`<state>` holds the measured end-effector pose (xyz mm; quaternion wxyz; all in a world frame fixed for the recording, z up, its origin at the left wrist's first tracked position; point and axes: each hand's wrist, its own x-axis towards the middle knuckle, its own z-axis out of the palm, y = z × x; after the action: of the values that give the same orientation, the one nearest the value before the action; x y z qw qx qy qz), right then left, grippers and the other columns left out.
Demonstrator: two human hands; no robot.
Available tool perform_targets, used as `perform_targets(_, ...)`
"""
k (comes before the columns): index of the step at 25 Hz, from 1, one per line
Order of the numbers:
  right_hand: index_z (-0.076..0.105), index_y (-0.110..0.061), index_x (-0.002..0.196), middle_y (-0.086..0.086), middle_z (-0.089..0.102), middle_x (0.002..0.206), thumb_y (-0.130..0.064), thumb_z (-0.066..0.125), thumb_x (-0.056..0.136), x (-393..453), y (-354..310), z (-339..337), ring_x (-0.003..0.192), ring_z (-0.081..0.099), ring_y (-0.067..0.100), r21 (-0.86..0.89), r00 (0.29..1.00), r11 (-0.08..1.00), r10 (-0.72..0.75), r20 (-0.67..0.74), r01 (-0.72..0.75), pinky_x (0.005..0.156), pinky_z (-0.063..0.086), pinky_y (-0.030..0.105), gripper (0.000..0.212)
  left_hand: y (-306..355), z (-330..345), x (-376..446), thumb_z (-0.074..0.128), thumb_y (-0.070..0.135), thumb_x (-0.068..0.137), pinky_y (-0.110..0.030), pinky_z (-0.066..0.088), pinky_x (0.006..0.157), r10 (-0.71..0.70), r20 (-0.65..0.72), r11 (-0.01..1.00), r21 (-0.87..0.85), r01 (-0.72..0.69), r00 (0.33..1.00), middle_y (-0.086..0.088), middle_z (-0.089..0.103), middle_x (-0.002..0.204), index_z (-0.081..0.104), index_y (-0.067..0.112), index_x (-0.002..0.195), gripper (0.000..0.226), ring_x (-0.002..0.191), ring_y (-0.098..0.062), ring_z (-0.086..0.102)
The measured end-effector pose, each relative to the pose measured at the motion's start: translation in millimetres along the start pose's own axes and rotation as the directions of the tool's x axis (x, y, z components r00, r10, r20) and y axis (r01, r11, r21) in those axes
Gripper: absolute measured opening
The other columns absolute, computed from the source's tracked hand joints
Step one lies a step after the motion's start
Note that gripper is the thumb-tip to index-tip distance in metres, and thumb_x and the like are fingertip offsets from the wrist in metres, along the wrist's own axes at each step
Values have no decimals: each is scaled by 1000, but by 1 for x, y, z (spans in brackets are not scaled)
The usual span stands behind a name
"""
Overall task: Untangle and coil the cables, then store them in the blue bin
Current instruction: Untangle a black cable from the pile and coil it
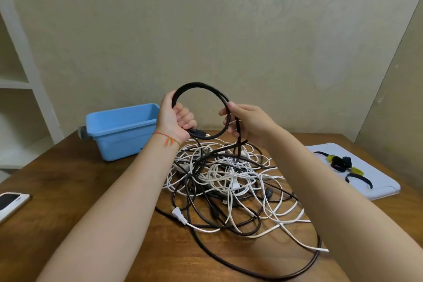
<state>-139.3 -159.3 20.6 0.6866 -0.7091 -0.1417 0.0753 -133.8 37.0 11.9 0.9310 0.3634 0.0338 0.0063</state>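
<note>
While the left hand [175, 119] gripped the black cable [201, 86] coil with fingers curled round it, the right hand [246, 122] pinched the loop's other side, both above the tangled pile [229, 181] of black and white cables on the wooden table [68, 190]. Blue bin [121, 129] sat behind-left, apart from the pile. No legible writing anywhere; a phone [11, 201], probably, lay at the left edge.

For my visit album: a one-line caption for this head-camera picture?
Both hands wind a black cable into a loop above the tangled cable pile, blue bin waiting.
</note>
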Motion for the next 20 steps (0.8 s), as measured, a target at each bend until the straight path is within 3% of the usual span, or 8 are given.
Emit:
perform_targets(3,63,0,96,12,62,65,-27,45,106,2,4,2,37,40,16,-121,986,991,33,-161,-53,36,28,21,34,-5,-3,4,54,47,94,-21,14,33,24,-41,1000,16,-23,999,7,16,42,28,22,48,59,33,-10,15)
perform_targets(5,62,-1,94,12,60,59,-25,44,106,3,4,-9,30,36,14,-237,950,969,-2,-311,-75,33,25,18,32,-4,-7,8,52,43,97,-18,14,32,55,-32,972,229,-46,998,7,19,39,32,21,51,56,30,-8,17)
perform_targets(8,62,-6,100,9,57,57,-22,42,104,7,1,-32,33,39,15,-222,852,974,-82,-517,-41,35,28,19,26,-1,-11,8,52,43,99,-17,14,34,-4,71,785,618,-41,997,7,23,41,40,19,60,48,29,-7,19)
perform_targets(11,61,-7,103,9,56,60,-22,41,104,12,0,-45,41,40,18,-118,771,993,-69,-633,-8,39,30,22,25,0,-17,6,47,46,101,-18,14,35,-104,97,635,772,-9,990,7,24,44,42,19,64,46,31,-7,19)
perform_targets(14,65,-4,103,8,55,62,-24,45,103,15,6,-50,43,41,18,-131,778,989,-26,-627,-72,38,31,21,28,-1,-18,6,43,43,103,-17,14,33,-106,91,704,710,11,990,8,24,42,40,19,65,45,30,-5,19)
perform_targets(17,69,-5,100,8,54,68,-26,47,104,11,14,-45,43,41,16,-328,870,911,61,-490,-249,33,30,18,30,0,-11,7,37,41,105,-17,13,31,-31,76,900,436,-5,997,9,21,39,37,20,65,45,27,-5,17)
perform_targets(20,69,-8,100,7,54,68,-29,44,105,12,16,-26,44,42,16,-413,916,873,89,-391,-260,35,34,19,33,-3,7,4,38,44,104,-19,12,32,65,80,973,217,-81,995,8,19,40,34,21,61,48,29,-7,16)
